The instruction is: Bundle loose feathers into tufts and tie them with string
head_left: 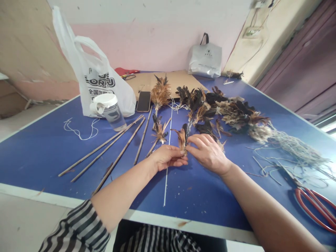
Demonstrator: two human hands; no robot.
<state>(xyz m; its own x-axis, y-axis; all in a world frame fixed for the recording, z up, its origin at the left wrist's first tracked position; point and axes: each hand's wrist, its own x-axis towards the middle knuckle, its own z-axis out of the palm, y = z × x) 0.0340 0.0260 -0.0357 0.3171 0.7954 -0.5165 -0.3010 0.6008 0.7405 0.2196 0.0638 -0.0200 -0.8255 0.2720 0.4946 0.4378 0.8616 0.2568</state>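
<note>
Close together over the blue table (pixel 147 189), both my hands work at one small bunch of brown and black feathers (pixel 181 137). The fingertips of my left hand (pixel 168 156) pinch its lower end. From the other side, my right hand (pixel 208 151) closes its thumb and fingers on the same bunch, partly hiding it. A small feather tuft (pixel 160 131) lies on a thin stick left of the bunch. Beyond my hands stands a fuller brown feather head (pixel 160 91) on its stick. Dark feather clusters (pixel 196 99) lie just past my right hand.
Several thin sticks (pixel 122 154) lie at left, near a lidded bottle (pixel 112 113), a white plastic bag (pixel 99 80) and a phone (pixel 144 101). At right are a feather pile (pixel 236 112), tangled string (pixel 296 147) and red-handled scissors (pixel 312 203). A silver bag (pixel 204 59) stands behind, by cardboard (pixel 141 78).
</note>
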